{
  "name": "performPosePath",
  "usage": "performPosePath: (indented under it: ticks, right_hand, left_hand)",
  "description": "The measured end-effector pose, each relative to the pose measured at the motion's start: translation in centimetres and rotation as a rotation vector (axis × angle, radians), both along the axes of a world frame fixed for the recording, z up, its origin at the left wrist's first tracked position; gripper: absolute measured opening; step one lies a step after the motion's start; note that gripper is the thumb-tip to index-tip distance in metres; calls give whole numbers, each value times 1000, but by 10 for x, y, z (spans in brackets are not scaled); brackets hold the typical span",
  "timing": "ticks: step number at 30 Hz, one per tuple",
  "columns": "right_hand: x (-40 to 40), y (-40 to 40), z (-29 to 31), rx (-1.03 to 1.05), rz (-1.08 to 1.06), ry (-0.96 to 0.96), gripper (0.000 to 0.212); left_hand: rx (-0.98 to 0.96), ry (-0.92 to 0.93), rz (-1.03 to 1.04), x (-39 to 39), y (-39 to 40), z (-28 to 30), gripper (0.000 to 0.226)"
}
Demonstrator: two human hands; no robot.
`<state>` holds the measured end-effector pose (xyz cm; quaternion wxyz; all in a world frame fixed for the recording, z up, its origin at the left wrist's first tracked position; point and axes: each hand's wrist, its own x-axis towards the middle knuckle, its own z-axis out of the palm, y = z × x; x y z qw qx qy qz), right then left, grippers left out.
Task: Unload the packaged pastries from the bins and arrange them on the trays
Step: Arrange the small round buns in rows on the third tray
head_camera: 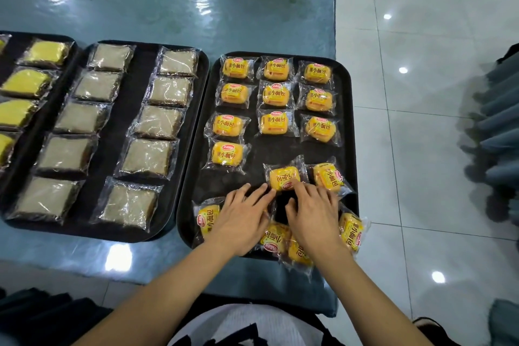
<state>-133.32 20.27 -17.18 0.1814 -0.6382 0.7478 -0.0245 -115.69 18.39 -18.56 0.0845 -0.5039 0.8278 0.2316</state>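
Glossy teal sheeting covers the floor beneath a black tray (348, 121) of yellow bread packets. Left hand (241, 216) lies flat, fingers spread, hiding part of a packet (207, 219). Right hand (314, 213) touches with straight fingers an upside-down packet (283, 177) just ahead, its long axis crosswise.

Two bare forearms in view, no sleeves reaching wrists or elbows. Left hand (241, 219) and right hand (316, 213): no rings, no watch, no bracelets, no gloves visible. Nails short, unpainted as far as visible. Torso at bottom edge: white top (247, 323) with fine ribbed or striped texture, bold black printed shapes across front, print cut off by frame, not readable.
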Motion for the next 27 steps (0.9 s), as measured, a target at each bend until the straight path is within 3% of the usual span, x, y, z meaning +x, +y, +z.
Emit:
performPosePath:
  ticks: [10,20,23,27]
  right_hand:
    - [3,-19,-10,-25,53,-60,53]
    - [-9,-74,-8,-11,215,64,44]
    - [-10,-77,-12,-11,322,35,46]
    - [-1,-45,-11,-149,183,49,39]
  left_hand:
    - [-60,52,60,-6,-38,1,49]
    - [40,186,-22,-18,-35,12,24]
    - [-51,234,60,-12,-33,11,26]
    - [-130,164,142,-7,-51,15,47]
